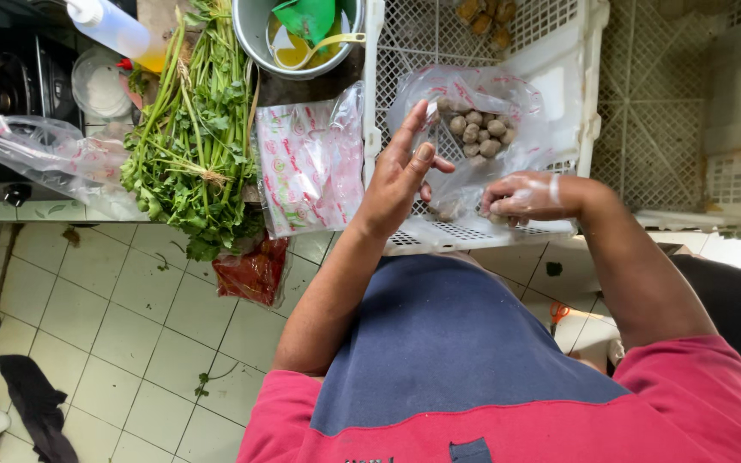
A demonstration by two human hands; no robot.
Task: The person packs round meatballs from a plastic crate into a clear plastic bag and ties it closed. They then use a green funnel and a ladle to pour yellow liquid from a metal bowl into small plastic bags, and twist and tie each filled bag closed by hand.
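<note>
Head view, looking down. Left hand (400, 171) at frame centre, fingers spread and raised, thumb and finger pinching the rim of a clear plastic bag (473, 129); grip narrow on the bag edge. Right hand (529, 195) right of centre, curled closed at the lower edge of the same bag, whitish smear on the back of the hand; what the fingers hold can't be told beyond the bag film. Bag sits in a white lattice crate (576, 103), upper centre-right, and holds a cluster of small brown-grey balls (479, 130). More brownish pieces at the crate's top edge, blurry.

Left of the crate: flat printed plastic packet (309, 167), then a bunch of leafy green herbs (192, 137) lying on the desk (10, 210), with a crumpled clear bag (45, 154) at far left. Metal pot (255, 39) with yellow liquid at top centre, squeeze bottle (113, 26) upper left. Red packet (255, 273) hangs below the desk edge. White tiled floor (130, 326) lower left, dark cloth (36, 403) on it. Person wears red shirt, blue apron.
</note>
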